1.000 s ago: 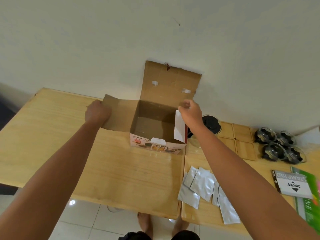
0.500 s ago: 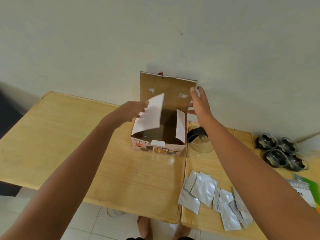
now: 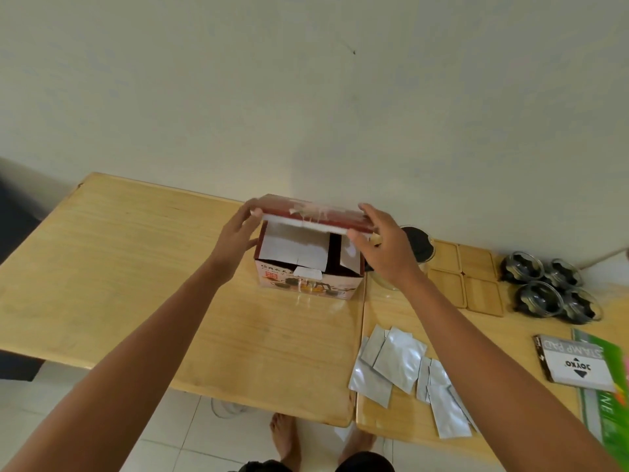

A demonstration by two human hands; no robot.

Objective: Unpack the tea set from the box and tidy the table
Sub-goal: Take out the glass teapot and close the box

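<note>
Since half a second ago the tall back flap [image 3: 313,216] of the box [image 3: 308,264] has swung forward from upright, and both hands have shifted onto it: the left hand [image 3: 235,241] has left the white side flap [image 3: 294,248], which now lies folded in over the opening, and the right hand [image 3: 384,247] has dropped from the flap's top corner to its right end. The back flap hangs partly lowered over the box, its edge blurred. The left hand holds its left end with fingers curled over the top and thumb beneath; the right hand grips the right end the same way — thumb under, fingers over. 1 box stands on the left of 2 wooden tables [image 3: 136,267] pushed edge to edge, at the seam between them.

On the right table, a glass teapot [image 3: 420,247] with a dark lid sits just behind the right hand, partly hidden by it. Beside it lie 4 wooden coasters [image 3: 464,277] in a 2-by-2 block, touching, and further right 4 glass cups [image 3: 551,287] clustered together. Nearer the front edge lie silver foil sachets [image 3: 398,359] — about 6, overlapping, so the count is unsure. At far right, 1 stamp pad box [image 3: 575,362] rests on a green sheet [image 3: 612,403]. 2 bare feet [image 3: 286,437] show on the floor tiles below.
</note>
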